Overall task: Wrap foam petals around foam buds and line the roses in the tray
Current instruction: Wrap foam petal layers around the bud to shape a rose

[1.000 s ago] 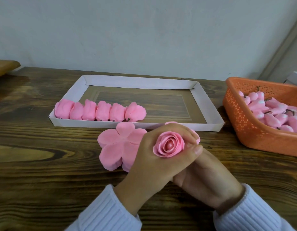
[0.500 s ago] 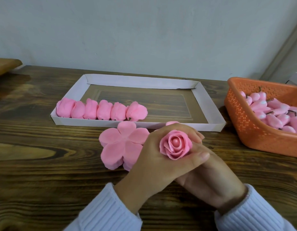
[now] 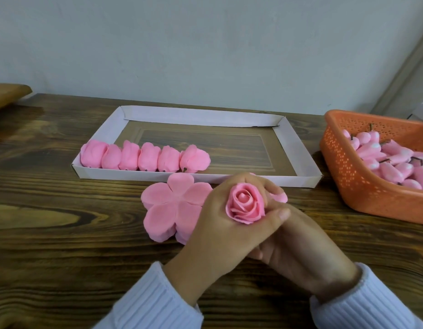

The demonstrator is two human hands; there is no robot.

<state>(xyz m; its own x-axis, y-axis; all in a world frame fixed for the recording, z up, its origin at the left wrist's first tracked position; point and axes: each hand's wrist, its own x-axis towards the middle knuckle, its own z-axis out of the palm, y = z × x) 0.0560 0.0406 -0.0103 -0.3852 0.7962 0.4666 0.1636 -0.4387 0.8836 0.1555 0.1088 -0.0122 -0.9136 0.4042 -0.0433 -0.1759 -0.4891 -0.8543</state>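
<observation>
Gripping a pink foam rose [image 3: 244,205] upright in the left hand [image 3: 220,224], fingers [image 3: 250,179] curled round its petals, above the desk [image 3: 63,233] just before the white tray [image 3: 291,148]. Tucking the right hand [image 3: 300,252] beneath, seemingly at the rose's base; cannot tell its grasp. Showing six finished roses [image 3: 144,157] lined along the tray's near-left wall, petal stack [image 3: 170,205] beside the hands, buds [image 3: 395,162] in the orange basket [image 3: 343,176].

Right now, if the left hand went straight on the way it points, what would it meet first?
Likely the near wall of the white cardboard tray, toward its empty right end. The left hand, gripping the pink foam rose, points that way; its height is unclear.
</observation>
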